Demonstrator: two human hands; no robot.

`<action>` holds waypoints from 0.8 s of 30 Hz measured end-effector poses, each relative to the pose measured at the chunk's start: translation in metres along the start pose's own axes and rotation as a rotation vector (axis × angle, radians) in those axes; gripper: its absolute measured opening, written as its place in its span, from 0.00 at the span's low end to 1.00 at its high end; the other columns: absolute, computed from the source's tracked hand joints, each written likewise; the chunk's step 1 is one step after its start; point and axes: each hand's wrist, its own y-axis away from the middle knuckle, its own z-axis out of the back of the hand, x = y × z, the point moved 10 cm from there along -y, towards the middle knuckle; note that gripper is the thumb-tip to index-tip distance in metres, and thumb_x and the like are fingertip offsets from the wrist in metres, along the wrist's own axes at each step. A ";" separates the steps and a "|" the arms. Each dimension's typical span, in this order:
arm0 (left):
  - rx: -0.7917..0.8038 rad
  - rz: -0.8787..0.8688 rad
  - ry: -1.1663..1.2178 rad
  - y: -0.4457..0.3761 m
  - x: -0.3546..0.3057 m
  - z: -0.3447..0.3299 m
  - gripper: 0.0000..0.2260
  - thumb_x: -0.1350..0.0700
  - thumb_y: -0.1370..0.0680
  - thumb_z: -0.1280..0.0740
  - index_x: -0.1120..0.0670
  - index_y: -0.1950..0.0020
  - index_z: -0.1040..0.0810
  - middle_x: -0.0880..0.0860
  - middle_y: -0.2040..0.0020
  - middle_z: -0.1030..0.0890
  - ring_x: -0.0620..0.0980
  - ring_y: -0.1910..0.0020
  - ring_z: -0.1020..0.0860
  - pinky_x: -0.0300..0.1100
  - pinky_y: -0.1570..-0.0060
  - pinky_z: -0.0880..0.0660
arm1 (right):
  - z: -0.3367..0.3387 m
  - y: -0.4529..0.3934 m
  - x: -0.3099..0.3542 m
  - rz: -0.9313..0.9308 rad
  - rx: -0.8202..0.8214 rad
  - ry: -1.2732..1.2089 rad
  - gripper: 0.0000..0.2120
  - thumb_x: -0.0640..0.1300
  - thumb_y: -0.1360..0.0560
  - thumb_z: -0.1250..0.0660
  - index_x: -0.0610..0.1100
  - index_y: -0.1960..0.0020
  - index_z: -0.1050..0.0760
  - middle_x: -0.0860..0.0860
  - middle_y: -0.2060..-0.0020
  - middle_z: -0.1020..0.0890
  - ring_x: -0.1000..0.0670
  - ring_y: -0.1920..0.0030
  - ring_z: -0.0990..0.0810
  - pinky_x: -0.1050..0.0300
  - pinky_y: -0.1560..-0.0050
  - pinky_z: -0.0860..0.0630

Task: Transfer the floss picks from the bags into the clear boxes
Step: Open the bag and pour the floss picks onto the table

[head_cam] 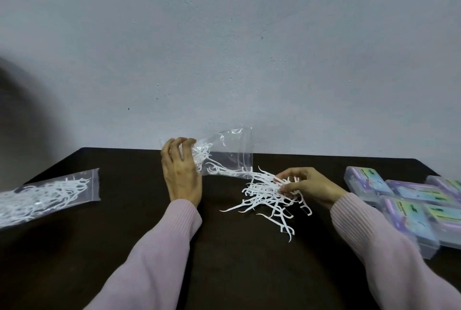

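Head view, early going by the looks. Left hand (180,172) gripping the closed end of a tipped clear bag (228,152), mouth facing right. Right hand (303,186) pinching a bunch from the floss picks (268,197) spilled loose mid-table. Second bag (45,195) at far left still full and zipped. Clear boxes (409,207) stacked at right, lids seemingly shut, none visibly filled, so basically everything left to do. Dark brown table (224,260), plain grey wall (224,48) right behind.

Left hand (180,172) grips with curled fingers; right hand (308,185) apparently pinches, both arms outstretched.
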 end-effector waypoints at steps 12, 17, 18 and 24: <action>0.027 0.167 0.077 0.001 0.012 0.002 0.25 0.65 0.35 0.26 0.59 0.40 0.28 0.61 0.41 0.28 0.59 0.38 0.36 0.57 0.41 0.28 | -0.002 -0.006 0.010 0.152 -0.041 0.096 0.23 0.26 0.29 0.36 0.50 0.44 0.31 0.47 0.57 0.16 0.50 0.56 0.18 0.57 0.52 0.23; 0.020 0.104 0.082 0.002 0.002 0.000 0.25 0.64 0.35 0.25 0.60 0.40 0.28 0.62 0.42 0.27 0.57 0.39 0.37 0.58 0.42 0.28 | -0.002 -0.005 0.014 0.187 -0.059 0.169 0.16 0.28 0.28 0.36 0.48 0.51 0.23 0.53 0.54 0.17 0.55 0.48 0.20 0.63 0.50 0.24; 0.020 0.086 0.083 0.002 0.000 0.000 0.26 0.64 0.35 0.24 0.60 0.40 0.28 0.62 0.42 0.27 0.56 0.39 0.37 0.58 0.42 0.27 | -0.001 -0.003 0.018 0.205 -0.084 0.190 0.17 0.28 0.28 0.36 0.49 0.52 0.23 0.54 0.53 0.18 0.57 0.47 0.21 0.63 0.49 0.25; -0.004 0.044 0.112 0.004 -0.014 0.003 0.26 0.64 0.36 0.23 0.60 0.41 0.27 0.62 0.43 0.26 0.56 0.39 0.38 0.57 0.42 0.27 | -0.011 0.006 0.040 0.322 -0.056 0.116 0.14 0.32 0.27 0.37 0.50 0.49 0.24 0.53 0.50 0.18 0.58 0.47 0.20 0.59 0.45 0.24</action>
